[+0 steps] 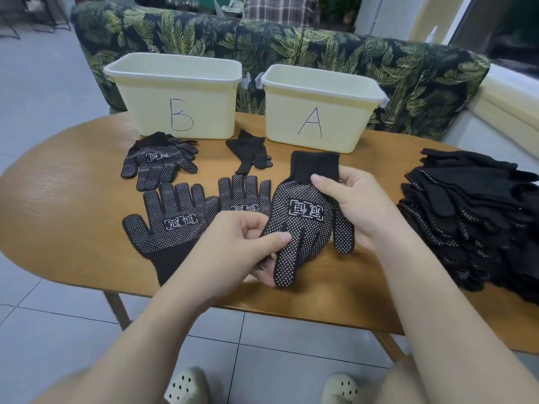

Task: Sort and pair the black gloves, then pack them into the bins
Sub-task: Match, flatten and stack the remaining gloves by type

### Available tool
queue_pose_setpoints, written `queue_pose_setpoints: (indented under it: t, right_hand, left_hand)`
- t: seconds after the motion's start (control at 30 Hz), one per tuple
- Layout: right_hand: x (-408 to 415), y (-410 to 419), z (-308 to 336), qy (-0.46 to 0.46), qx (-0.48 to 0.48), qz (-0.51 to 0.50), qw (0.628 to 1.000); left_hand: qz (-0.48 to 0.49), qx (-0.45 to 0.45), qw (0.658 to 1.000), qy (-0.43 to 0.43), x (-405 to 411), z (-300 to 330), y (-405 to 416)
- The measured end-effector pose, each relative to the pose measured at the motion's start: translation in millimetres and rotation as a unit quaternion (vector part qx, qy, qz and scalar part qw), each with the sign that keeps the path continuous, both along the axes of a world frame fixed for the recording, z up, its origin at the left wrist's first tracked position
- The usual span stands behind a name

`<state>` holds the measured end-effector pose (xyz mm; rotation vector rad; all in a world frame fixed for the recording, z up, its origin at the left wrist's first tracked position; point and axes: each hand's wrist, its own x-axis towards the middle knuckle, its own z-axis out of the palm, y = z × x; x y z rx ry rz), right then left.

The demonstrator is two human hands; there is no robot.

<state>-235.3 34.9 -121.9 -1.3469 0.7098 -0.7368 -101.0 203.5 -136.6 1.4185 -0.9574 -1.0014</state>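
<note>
I hold one black dotted glove (309, 225) over the table, cuff pointing away from me. My left hand (242, 246) pinches its fingers at the near end, and my right hand (355, 208) grips its cuff and wrist. On the table lie a flat dotted glove (169, 225), palm up, and another (245, 196) partly under my left hand. A crumpled group of dotted gloves (160, 164) sits before bin B (178, 94). A small folded black glove (249, 151) lies between the bins. Bin A (320, 106) stands at the back right.
A tall pile of black gloves (472, 217) fills the table's right end. The oval wooden table (73, 185) has its near edge close to my knees. A leaf-patterned sofa (291, 45) stands behind the bins. Tiled floor lies on the left.
</note>
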Motion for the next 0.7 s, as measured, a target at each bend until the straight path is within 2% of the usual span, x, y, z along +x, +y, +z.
queue_pose_setpoints:
  t: [0.17, 0.23, 0.33, 0.5, 0.6, 0.7]
  right_hand:
    - [3, -11, -17, 0.1, -0.061, -0.021, 0.993]
    - [6, -14, -24, 0.137, -0.084, -0.035, 0.986]
    - [11, -16, -30, 0.169, -0.087, -0.04, 0.981]
    - [10, -20, -28, 0.172, -0.072, -0.05, 0.981]
    - [9, -14, -21, 0.134, -0.036, -0.037, 0.99]
    - [8, -6, -13, 0.087, -0.023, -0.023, 0.996]
  left_hand:
    - [0.006, 0.061, 0.998, -0.011, -6, -1, 3]
    - [0.038, 0.082, 0.992, -0.086, -6, -4, 2]
    - [0.091, 0.094, 0.959, -0.253, -3, -9, 2]
    - [0.131, 0.042, 0.91, -0.391, 1, -12, 5]
    - [0.066, -0.066, 0.889, -0.449, -3, -15, 4]
    - [0.043, -0.098, 0.872, -0.478, -16, -20, 3]
